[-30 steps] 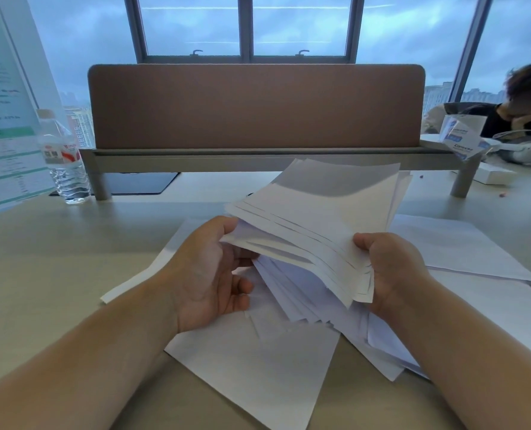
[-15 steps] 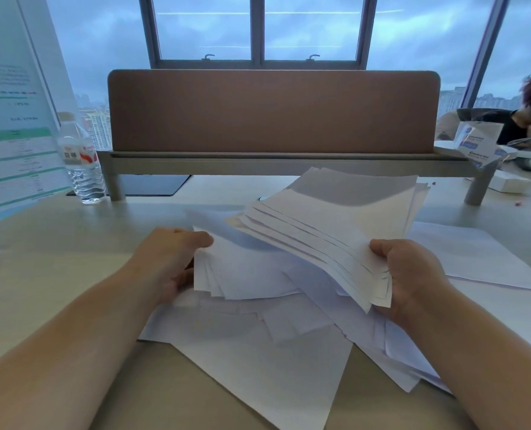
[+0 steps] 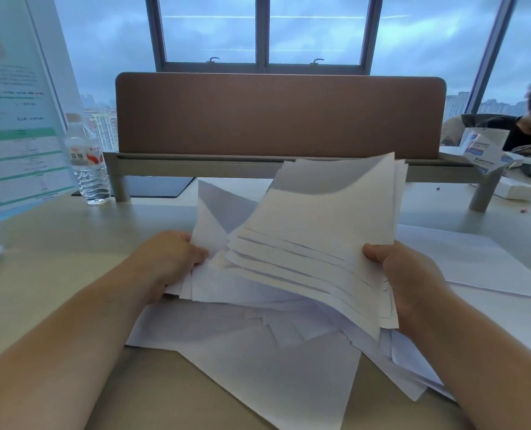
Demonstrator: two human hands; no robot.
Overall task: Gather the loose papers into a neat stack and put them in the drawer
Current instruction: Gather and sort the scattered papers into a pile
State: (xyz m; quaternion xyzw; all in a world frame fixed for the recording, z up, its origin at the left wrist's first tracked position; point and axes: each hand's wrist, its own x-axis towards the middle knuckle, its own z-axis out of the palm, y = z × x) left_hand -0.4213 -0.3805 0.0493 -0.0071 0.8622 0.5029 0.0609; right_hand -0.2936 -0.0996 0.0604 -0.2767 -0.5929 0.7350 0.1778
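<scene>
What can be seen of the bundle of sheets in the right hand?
The bundle is a fanned sheaf of plain white paper, its staggered near edges showing as stepped lines. It is lifted off the desk and tilted, far edge raised. The right hand grips its right near corner, thumb on top. Its left edge overlaps the sheets held by the left hand. More papers lie under it.

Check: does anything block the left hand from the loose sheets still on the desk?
Nothing visible does. The left hand already grips a few sheets; more loose sheets lie bare right beneath. The right hand holds the bundle above them.
</scene>
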